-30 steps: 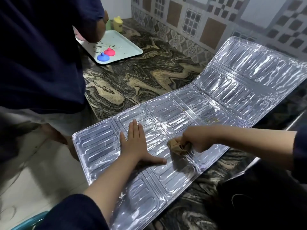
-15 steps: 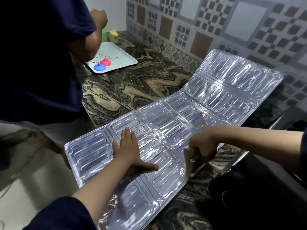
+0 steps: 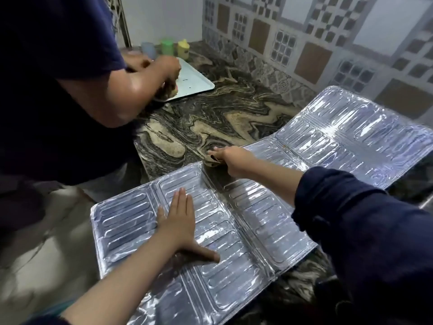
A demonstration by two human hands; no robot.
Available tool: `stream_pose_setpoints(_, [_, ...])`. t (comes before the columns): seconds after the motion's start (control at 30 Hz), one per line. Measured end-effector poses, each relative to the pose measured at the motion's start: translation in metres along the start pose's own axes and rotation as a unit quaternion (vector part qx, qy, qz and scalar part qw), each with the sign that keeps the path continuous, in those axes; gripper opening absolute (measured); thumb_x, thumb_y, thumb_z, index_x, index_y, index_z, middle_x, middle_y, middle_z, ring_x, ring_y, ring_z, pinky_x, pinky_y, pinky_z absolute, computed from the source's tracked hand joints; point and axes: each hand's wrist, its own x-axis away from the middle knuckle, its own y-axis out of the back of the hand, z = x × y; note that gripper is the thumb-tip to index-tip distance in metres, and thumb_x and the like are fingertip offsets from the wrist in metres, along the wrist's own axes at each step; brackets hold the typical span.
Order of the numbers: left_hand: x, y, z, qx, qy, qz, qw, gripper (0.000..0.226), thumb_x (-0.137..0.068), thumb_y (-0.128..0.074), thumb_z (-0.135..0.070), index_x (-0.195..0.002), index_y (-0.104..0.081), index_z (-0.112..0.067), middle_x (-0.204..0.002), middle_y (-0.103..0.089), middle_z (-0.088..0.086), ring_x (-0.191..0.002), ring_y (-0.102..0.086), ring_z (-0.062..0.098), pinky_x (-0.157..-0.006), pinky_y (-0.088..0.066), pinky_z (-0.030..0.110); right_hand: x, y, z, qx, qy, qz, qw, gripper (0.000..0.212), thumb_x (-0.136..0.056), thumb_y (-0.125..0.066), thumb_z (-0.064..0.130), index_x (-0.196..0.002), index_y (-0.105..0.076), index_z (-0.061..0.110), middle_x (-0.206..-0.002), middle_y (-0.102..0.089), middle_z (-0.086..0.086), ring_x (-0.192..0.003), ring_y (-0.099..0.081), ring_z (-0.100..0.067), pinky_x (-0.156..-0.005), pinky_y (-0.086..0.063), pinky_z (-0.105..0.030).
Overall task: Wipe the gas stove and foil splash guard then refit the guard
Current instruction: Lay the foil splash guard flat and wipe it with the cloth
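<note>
The silver foil splash guard lies unfolded across the marble counter, its left panels hanging past the counter's edge over the floor and its right end curving up toward the tiled wall. My left hand rests flat on a left panel, fingers together and thumb spread to the right. My right hand is at the guard's far edge, closed around a small brown cloth that touches the foil and the counter. The gas stove is not in view.
Another person in a dark shirt leans in from the left, both hands working at a white tray. Three small plastic containers stand behind it by the tiled wall.
My right hand has carried the cloth from the guard's near edge across to its far edge. The left hand stays pressed on the foil. The other person has bent down over the tray.
</note>
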Motion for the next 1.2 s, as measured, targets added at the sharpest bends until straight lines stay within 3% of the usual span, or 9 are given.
stream_pose_setpoints(0.13, [-0.004, 0.006, -0.003, -0.003, 0.016, 0.033, 0.999, 0.168, -0.036, -0.062, -0.092, -0.138, 0.036, -0.001, -0.14, 0.05, 0.015, -0.131, 0.044, 0.032, -0.108, 0.015, 0.065, -0.009, -0.017, 0.004, 0.045, -0.009, 0.051, 0.998, 0.076, -0.088, -0.051, 0.006, -0.152, -0.01, 0.008, -0.146, -0.04, -0.014, -0.131, -0.041, -0.033, -0.102, -0.039, -0.035])
stream_pose_setpoints(0.33, [-0.023, 0.017, -0.03, 0.066, -0.01, -0.026, 0.997, 0.163, -0.042, -0.052, -0.096, -0.139, 0.036, 0.0, -0.14, 0.051, 0.016, -0.128, 0.048, 0.032, -0.1, 0.025, 0.062, -0.012, -0.017, 0.0, 0.087, 0.018, 0.071, 0.994, 0.081, -0.088, -0.055, 0.01, -0.151, -0.004, 0.002, -0.153, -0.028, -0.015, -0.135, -0.036, -0.032, -0.108, -0.034, -0.032])
stream_pose_setpoints(0.47, [-0.035, 0.012, -0.042, 0.065, 0.001, -0.046, 0.997, 0.166, -0.038, -0.052, -0.098, -0.139, 0.035, 0.002, -0.142, 0.048, 0.017, -0.132, 0.044, 0.032, -0.104, 0.019, 0.066, -0.018, -0.021, -0.005, 0.13, 0.048, 0.094, 0.986, 0.083, -0.086, -0.055, 0.015, -0.152, -0.006, 0.011, -0.159, -0.013, -0.01, -0.139, -0.031, -0.034, -0.111, -0.033, -0.035])
stream_pose_setpoints(0.6, [-0.037, 0.012, -0.044, 0.064, 0.017, -0.042, 0.997, 0.167, -0.036, -0.051, -0.098, -0.139, 0.034, 0.002, -0.143, 0.047, 0.017, -0.133, 0.043, 0.031, -0.106, 0.015, 0.066, -0.018, -0.02, -0.004, 0.13, 0.038, 0.097, 0.986, 0.087, -0.084, -0.057, 0.015, -0.151, -0.003, 0.003, -0.152, -0.034, -0.014, -0.134, -0.039, -0.034, -0.107, -0.04, -0.037])
stream_pose_setpoints(0.7, [-0.037, 0.012, -0.044, 0.063, 0.022, -0.038, 0.997, 0.167, -0.035, -0.051, -0.098, -0.14, 0.033, 0.002, -0.143, 0.048, 0.017, -0.133, 0.043, 0.032, -0.107, 0.014, 0.066, -0.009, -0.018, -0.005, 0.123, 0.038, 0.076, 0.989, 0.085, -0.084, -0.058, 0.01, -0.151, -0.006, 0.004, -0.134, -0.051, -0.018, -0.121, -0.051, -0.034, -0.096, -0.046, -0.034])
stream_pose_setpoints(0.83, [-0.038, 0.012, -0.044, 0.063, 0.026, -0.036, 0.997, 0.169, -0.032, -0.05, -0.099, -0.14, 0.033, 0.002, -0.143, 0.047, 0.017, -0.133, 0.043, 0.032, -0.107, 0.013, 0.066, 0.018, -0.018, -0.009, 0.111, 0.053, 0.085, 0.989, 0.085, -0.08, -0.066, 0.013, -0.15, -0.017, 0.008, -0.132, -0.054, -0.016, -0.118, -0.054, -0.032, -0.095, -0.046, -0.033])
stream_pose_setpoints(0.93, [-0.039, 0.013, -0.044, 0.061, 0.03, -0.034, 0.997, 0.17, -0.03, -0.051, -0.099, -0.14, 0.033, 0.002, -0.144, 0.046, 0.017, -0.135, 0.042, 0.032, -0.107, 0.011, 0.067, 0.044, -0.019, -0.014, 0.11, 0.061, 0.131, 0.983, 0.088, -0.078, -0.07, 0.018, -0.149, -0.018, 0.01, -0.129, -0.055, -0.016, -0.116, -0.055, -0.033, -0.095, -0.048, -0.036])
stream_pose_setpoints(1.07, [-0.037, 0.014, -0.045, 0.066, 0.035, -0.029, 0.997, 0.169, -0.034, -0.057, -0.095, -0.14, 0.032, 0.002, -0.144, 0.046, 0.017, -0.136, 0.039, 0.033, -0.108, 0.009, 0.067, 0.085, -0.017, -0.021, 0.105, 0.077, 0.19, 0.973, 0.07, -0.079, -0.062, 0.008, -0.143, -0.033, 0.013, -0.119, -0.061, -0.014, -0.109, -0.059, -0.033, -0.088, -0.05, -0.037])
stream_pose_setpoints(1.2, [-0.036, 0.015, -0.045, 0.063, 0.032, -0.023, 0.997, 0.168, -0.036, -0.057, -0.094, -0.14, 0.033, 0.002, -0.144, 0.046, 0.018, -0.136, 0.039, 0.033, -0.108, 0.009, 0.067, 0.121, -0.011, -0.023, 0.097, 0.085, 0.273, 0.953, 0.055, -0.078, -0.054, 0.002, -0.132, -0.05, 0.015, -0.126, -0.06, -0.01, -0.104, -0.06, -0.03, -0.076, -0.046, -0.028])
